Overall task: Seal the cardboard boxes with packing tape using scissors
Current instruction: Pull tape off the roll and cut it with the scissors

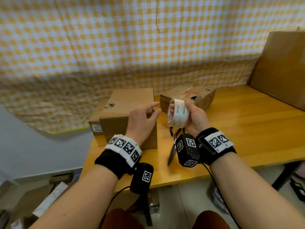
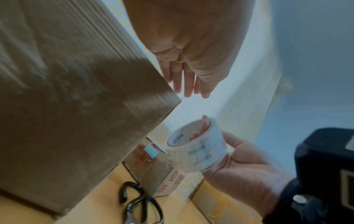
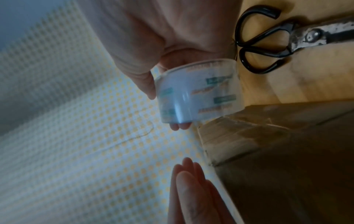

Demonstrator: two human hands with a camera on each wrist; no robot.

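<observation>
My right hand point(image 1: 192, 113) grips a roll of clear packing tape point(image 1: 177, 113) with printed labels, fingers through the core and thumb on the outside; the same tape roll point(image 3: 195, 94) fills the right wrist view. My left hand point(image 1: 145, 118) hovers open, fingers straight, beside the right edge of a tall plain cardboard box point(image 1: 130, 111), just left of the roll. Black-handled scissors point(image 1: 173, 146) lie on the wooden table point(image 1: 247, 126) under my right wrist. A second, worn box point(image 1: 189, 96) with red print lies behind the roll.
A smaller labelled box point(image 1: 97, 126) sits left of the tall one. A large cardboard box point(image 1: 280, 66) stands at the table's right rear. A yellow checked cloth point(image 1: 115, 47) hangs behind. Cartons lie on the floor to the left.
</observation>
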